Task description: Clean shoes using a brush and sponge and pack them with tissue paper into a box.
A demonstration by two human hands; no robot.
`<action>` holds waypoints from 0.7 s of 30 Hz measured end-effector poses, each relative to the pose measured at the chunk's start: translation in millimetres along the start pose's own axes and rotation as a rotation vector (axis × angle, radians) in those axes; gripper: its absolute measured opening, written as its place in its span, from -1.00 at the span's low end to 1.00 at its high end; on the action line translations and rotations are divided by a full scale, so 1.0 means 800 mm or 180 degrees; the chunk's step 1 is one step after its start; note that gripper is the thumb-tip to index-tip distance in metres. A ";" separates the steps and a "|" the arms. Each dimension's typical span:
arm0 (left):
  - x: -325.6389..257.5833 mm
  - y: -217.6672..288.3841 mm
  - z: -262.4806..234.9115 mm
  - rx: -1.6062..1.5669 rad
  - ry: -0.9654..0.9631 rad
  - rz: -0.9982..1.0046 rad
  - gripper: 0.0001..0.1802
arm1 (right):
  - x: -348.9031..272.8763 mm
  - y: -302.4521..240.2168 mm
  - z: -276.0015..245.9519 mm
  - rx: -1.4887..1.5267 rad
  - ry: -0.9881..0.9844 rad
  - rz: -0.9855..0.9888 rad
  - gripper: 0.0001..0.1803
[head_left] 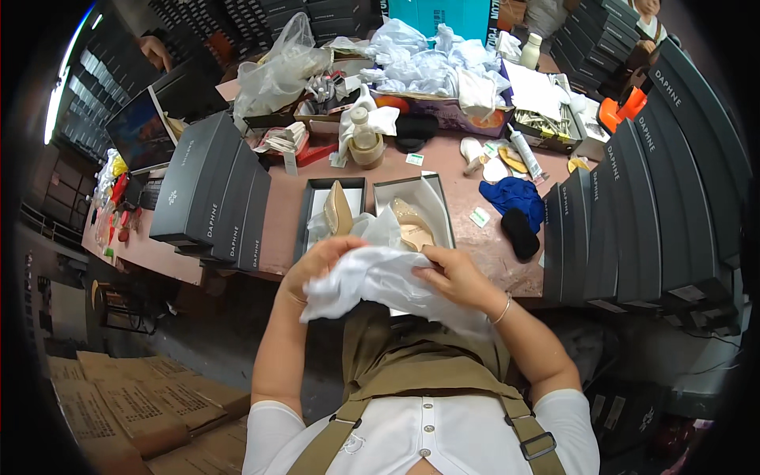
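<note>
Both my hands grip a crumpled sheet of white tissue paper (380, 281) just in front of my chest. My left hand (321, 265) clutches its left end; my right hand (453, 273) pinches its right side. Right behind the paper, on the brown table (285, 218), lie an open shoebox (431, 194) holding a beige high-heeled shoe (410, 224) and a box lid (313, 190) with a second beige shoe (339, 210) standing in it.
Stacks of dark shoeboxes stand at left (210, 194) and right (633, 214). A blue cloth (516, 194), a black pad (520, 233), a glue tube (524, 152), a bottle (364, 136) and heaps of white paper and plastic bags (427, 63) crowd the far table. Cardboard cartons (134, 404) sit on the floor at left.
</note>
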State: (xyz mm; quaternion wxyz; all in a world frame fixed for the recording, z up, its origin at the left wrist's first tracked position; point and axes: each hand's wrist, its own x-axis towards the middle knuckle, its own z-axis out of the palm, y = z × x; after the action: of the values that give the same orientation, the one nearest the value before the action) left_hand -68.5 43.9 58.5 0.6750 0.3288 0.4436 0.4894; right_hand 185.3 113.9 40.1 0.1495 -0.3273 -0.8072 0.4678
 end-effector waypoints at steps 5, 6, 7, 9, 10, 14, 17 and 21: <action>-0.010 -0.081 0.026 -0.0805 0.0742 0.1364 0.26 | -0.011 0.018 0.039 0.0536 0.1087 0.0138 -0.79; -0.006 -0.099 0.047 -0.0129 0.0892 0.1441 0.27 | -0.014 0.014 0.044 0.0336 0.1074 0.0114 -0.78; -0.004 -0.116 0.065 0.0535 0.1043 0.1492 0.30 | -0.017 0.011 0.051 0.0130 0.1039 0.0099 -0.77; 0.006 -0.146 0.064 0.1121 0.1416 0.1494 -0.10 | -0.019 0.008 0.057 0.0078 0.1099 -0.0152 -0.65; 0.018 -0.143 0.062 0.0773 0.1494 0.1263 -0.23 | -0.019 0.002 0.054 0.0171 0.1115 -0.0138 -0.62; 0.033 -0.149 0.048 0.0067 0.1466 0.1180 -0.69 | -0.031 0.010 0.040 0.0744 0.0928 0.0466 -0.52; 0.031 -0.150 0.027 0.1431 0.1794 0.1125 -0.70 | -0.036 0.045 0.036 0.1168 0.1320 0.0512 -0.54; 0.011 -0.139 -0.014 -0.0678 0.1608 0.1187 -0.64 | -0.035 0.088 -0.020 0.1107 0.2460 0.0209 -0.60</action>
State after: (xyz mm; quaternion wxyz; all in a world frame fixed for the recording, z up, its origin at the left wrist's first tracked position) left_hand -36.3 18.3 -45.9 0.4730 0.2001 0.4754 0.7143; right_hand 242.0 130.3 -9.4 0.4791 -0.4741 -0.5900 0.4444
